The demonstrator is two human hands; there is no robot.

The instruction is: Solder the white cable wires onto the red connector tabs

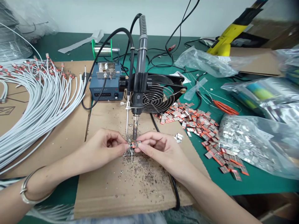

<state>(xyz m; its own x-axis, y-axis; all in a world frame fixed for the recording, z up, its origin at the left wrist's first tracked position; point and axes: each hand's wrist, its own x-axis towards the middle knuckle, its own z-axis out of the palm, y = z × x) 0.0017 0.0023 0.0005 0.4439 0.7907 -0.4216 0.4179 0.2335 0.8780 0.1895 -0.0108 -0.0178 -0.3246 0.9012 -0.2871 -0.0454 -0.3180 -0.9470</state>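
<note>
One small connector (136, 144) is sitting near the middle of the scene, right under the tip of the soldering iron (141, 59). Your right hand (161, 146) is clamping its right end between thumb and finger, probably so that the left end is staying bare to the heat. Your left hand (105, 147) is pressing thumb and finger together at that left end; you are covering whatever lies between them, so I cannot tell what it is. A stand is holding the iron pointing down, which seems to be freeing both your hands. A thin metal tube (127, 124) is running down just left of the iron, likely aiming at the same spot. Bits of solder are gathering beneath, and the cardboard (105, 186) is probably shielding the green table (233, 186) from them. A fan (158, 98) is standing just beyond, perhaps for the fumes. Farther left, a blue box (102, 90) is resting near a spool (104, 50). White cables (46, 102) are lying on the left, and a pile of connectors (203, 124) is spreading on the right, apparently within your reach.
</note>
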